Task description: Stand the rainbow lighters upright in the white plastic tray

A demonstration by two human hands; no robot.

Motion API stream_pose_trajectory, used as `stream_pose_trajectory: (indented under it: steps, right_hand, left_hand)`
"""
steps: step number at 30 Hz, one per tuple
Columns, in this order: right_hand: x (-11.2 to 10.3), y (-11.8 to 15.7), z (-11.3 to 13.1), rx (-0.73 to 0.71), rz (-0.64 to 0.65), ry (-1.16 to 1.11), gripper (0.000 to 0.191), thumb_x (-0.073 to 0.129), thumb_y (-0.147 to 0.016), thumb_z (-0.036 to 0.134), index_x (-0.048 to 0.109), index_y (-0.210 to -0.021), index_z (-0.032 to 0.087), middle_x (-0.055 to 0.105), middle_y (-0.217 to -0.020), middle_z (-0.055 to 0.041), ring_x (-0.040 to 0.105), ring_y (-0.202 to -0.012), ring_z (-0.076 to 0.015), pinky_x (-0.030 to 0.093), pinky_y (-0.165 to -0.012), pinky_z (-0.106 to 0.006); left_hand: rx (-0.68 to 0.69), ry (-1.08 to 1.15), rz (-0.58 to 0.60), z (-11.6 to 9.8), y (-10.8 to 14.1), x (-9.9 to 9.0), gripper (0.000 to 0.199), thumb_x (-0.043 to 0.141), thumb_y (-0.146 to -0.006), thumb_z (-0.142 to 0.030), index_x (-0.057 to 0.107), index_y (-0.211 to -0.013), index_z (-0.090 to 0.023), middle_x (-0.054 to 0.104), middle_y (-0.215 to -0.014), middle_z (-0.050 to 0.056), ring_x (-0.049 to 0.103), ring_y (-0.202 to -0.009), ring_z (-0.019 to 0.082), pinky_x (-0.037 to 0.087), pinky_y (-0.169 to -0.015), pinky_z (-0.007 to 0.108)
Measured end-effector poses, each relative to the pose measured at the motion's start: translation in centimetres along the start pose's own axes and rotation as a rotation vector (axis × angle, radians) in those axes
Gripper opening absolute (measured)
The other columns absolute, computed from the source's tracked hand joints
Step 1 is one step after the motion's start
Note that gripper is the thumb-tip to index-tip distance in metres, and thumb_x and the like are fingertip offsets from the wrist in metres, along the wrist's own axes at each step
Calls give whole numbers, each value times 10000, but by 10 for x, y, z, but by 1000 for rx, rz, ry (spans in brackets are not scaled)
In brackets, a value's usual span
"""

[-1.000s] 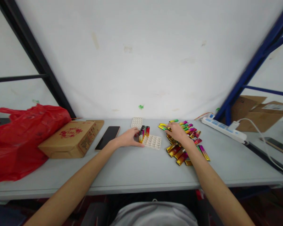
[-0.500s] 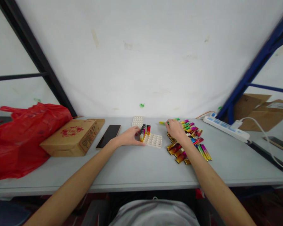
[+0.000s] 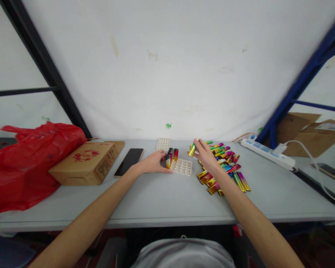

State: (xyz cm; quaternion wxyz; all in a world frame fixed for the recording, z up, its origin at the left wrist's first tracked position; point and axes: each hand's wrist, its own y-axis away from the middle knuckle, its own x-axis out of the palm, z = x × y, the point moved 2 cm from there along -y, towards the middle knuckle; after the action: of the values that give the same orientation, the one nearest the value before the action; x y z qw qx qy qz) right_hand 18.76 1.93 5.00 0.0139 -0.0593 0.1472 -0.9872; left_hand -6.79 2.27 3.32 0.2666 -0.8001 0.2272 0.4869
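Note:
In the head view, a green and gold metallic lighter (image 3: 192, 149) is pinched upright, slightly tilted, in the fingers of my right hand (image 3: 203, 152). It hangs just above and beyond the right end of a white tray (image 3: 184, 167) with rows of round-looking slots. Several shiny lighters (image 3: 172, 153) stand upright in the tray's left part. My left hand (image 3: 155, 162) is curved about that left end, thumb along the front and fingers behind, steadying the tray. To the right, a pile of lighters (image 3: 228, 160) in gold, red, green and purple lies partly under my right forearm.
A second white slotted tray (image 3: 163, 144) lies near the wall. Left of my hand are a dark phone (image 3: 129, 162), a cardboard box (image 3: 85, 163) and a red plastic bag (image 3: 33, 167). A white power strip (image 3: 268, 153) with a plugged-in cable stands on the right.
My right hand has lifted a green and gold lighter from the pile's far left edge and turned it upright, nearer the tray. My left hand stays where it was.

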Motion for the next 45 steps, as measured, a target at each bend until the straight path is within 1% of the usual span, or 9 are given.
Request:
stream_pose_trajectory:
  steps: [4,8,11,14,19,27,34,40,45]
  right_hand:
    - [12,9,1,102,125,-101,539,704,-814,737,473,-945,268,680,-841,14,641,-667,-149,552,-641,-301]
    - [18,14,-1,81,187,-52,505,712,-827,704,516,-961,260,505,-618,96,540,-532,-115,500,-564,-256]
    - [24,18,-3,129,246,-43,525,699,-818,735,506,-929,260,388,-599,122,368,-438,-74,349,-431,-206]
    - [30,22,-4,184,237,4,564,682,-803,779,480,-874,258,329,-588,123,239,-421,-61,185,-397,-196]
    - [36,24,-11,291,210,49,652,478,-863,864,423,-684,240,264,-537,94,176,-428,-74,113,-419,-228]
    - [40,25,-22,255,87,182,603,396,-953,686,339,-534,256,267,-461,51,205,-401,-103,166,-401,-262]
    - [41,26,-18,213,111,150,476,378,-930,513,340,-526,265,279,-443,48,209,-386,-108,166,-394,-267]
    - [40,25,-19,217,114,153,492,388,-924,561,346,-536,263,282,-449,50,214,-394,-106,163,-397,-263]
    - [36,22,-18,192,209,144,621,379,-914,805,504,-695,237,297,-508,76,242,-415,-106,203,-416,-252]
  left_hand:
    - [-1,21,-4,0,-1,0,651,795,-688,-752,659,-976,-185,635,-1006,80,620,-933,290,503,-839,386]
    - [6,14,13,0,-1,1,658,790,-700,-750,654,-995,-177,636,-1023,87,618,-954,297,497,-856,390]
    - [6,5,9,0,-1,1,660,784,-706,-749,653,-999,-172,634,-1012,86,616,-942,293,495,-845,387]
    - [3,7,2,-1,-1,1,647,791,-698,-745,657,-977,-177,639,-992,79,621,-920,288,494,-835,384]
    - [-3,-3,5,0,-1,1,669,800,-695,-743,662,-1012,-169,653,-1036,103,628,-953,305,499,-874,404]
    - [-8,16,-15,3,-1,4,676,813,-664,-750,679,-999,-178,666,-1031,101,633,-957,308,511,-868,403]
    - [-9,-4,-5,1,-1,2,652,794,-678,-759,658,-956,-185,647,-982,80,626,-902,287,508,-822,387]
    - [-8,3,-21,2,-1,2,668,803,-668,-758,671,-985,-185,651,-1001,83,629,-919,295,511,-847,396]
    - [-16,0,-19,2,0,2,673,804,-667,-759,679,-989,-181,657,-1017,93,626,-926,296,513,-850,400]
